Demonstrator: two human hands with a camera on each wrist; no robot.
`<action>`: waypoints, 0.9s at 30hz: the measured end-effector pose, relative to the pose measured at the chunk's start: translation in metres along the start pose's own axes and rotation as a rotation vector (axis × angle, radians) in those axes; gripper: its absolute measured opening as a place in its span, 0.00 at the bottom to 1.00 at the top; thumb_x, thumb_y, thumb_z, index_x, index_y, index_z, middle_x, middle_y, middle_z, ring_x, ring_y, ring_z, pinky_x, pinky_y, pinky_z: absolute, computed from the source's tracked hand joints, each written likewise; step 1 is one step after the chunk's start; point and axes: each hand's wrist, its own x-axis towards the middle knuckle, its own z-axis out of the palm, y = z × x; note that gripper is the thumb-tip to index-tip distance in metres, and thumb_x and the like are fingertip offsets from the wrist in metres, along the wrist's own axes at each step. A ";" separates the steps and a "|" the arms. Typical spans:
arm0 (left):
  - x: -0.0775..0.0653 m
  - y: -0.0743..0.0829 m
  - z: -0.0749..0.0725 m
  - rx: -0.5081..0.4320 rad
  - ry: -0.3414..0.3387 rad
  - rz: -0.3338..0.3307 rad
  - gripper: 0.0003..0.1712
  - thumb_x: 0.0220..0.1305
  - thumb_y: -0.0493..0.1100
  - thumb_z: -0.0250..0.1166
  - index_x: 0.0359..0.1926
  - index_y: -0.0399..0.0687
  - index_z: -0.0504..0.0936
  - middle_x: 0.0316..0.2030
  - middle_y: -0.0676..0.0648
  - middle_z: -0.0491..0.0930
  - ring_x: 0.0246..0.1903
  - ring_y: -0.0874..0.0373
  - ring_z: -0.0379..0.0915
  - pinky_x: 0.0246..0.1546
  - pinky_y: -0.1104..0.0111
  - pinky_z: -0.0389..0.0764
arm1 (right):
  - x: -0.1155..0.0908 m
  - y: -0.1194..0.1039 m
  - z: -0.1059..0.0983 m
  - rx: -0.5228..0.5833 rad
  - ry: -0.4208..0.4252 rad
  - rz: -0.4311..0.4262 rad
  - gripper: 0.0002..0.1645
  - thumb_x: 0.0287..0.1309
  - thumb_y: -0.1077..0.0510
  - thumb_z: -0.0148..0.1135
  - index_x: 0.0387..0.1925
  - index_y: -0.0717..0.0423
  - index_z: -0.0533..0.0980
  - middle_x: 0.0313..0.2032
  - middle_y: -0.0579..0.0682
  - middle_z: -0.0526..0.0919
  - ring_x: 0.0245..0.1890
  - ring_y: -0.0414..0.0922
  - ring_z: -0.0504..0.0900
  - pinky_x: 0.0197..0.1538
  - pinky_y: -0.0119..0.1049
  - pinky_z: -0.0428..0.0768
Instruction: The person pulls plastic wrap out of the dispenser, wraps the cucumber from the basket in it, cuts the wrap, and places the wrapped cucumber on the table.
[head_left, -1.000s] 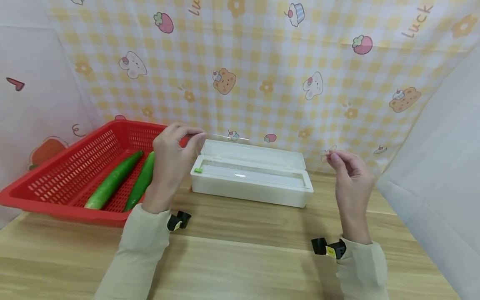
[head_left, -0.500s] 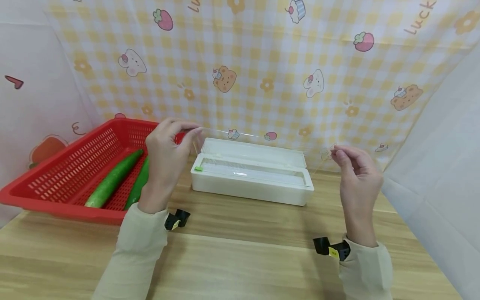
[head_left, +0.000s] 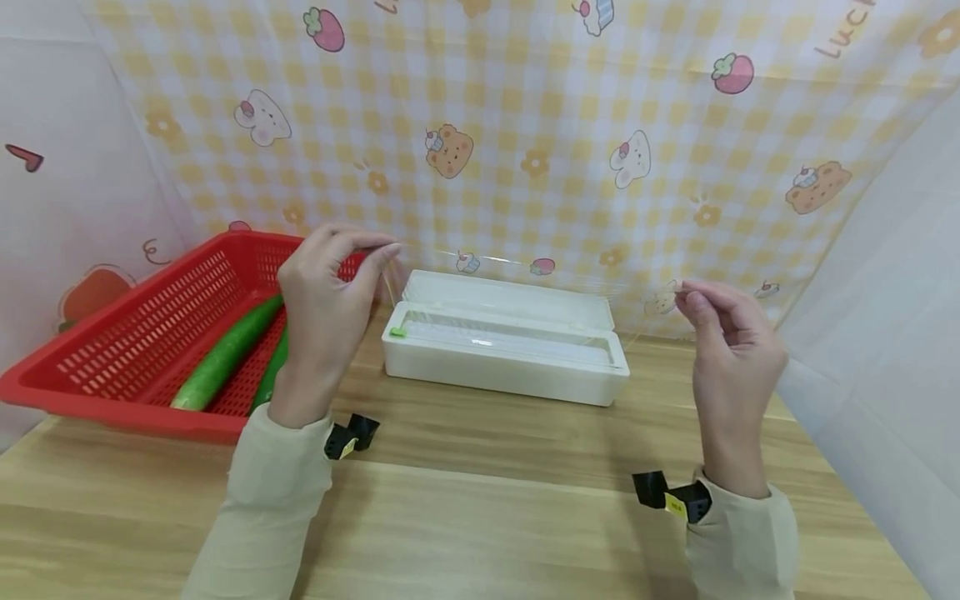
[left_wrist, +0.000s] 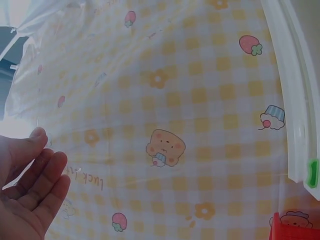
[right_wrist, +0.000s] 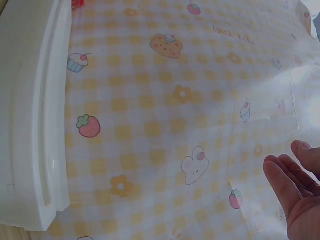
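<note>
Clear film [head_left: 495, 259] stretches above the open white box [head_left: 495, 375], its upper edge running left to right; the left hand [head_left: 326, 292] pinches its left end and the right hand [head_left: 731, 354] its right, so neither is nearer. Against a second ago, the hands stand higher and farther apart.

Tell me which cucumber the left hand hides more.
The right cucumber in the red basket: only part shows beside the left hand; the left cucumber is almost fully visible.
</note>
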 end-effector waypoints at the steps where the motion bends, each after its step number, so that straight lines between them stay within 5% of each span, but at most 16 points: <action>1: 0.000 0.001 0.000 -0.005 0.004 -0.005 0.09 0.56 0.41 0.67 0.33 0.38 0.86 0.33 0.42 0.83 0.38 0.54 0.78 0.43 0.72 0.74 | 0.000 -0.001 0.000 0.014 0.002 -0.002 0.08 0.55 0.68 0.61 0.35 0.69 0.80 0.35 0.51 0.81 0.37 0.42 0.83 0.45 0.27 0.79; 27: 0.002 0.023 -0.023 0.001 -0.047 0.028 0.09 0.54 0.41 0.68 0.34 0.40 0.86 0.33 0.44 0.83 0.36 0.54 0.78 0.41 0.80 0.71 | -0.002 -0.027 -0.015 0.068 -0.055 -0.045 0.10 0.52 0.72 0.61 0.36 0.79 0.77 0.33 0.53 0.84 0.34 0.43 0.84 0.42 0.28 0.80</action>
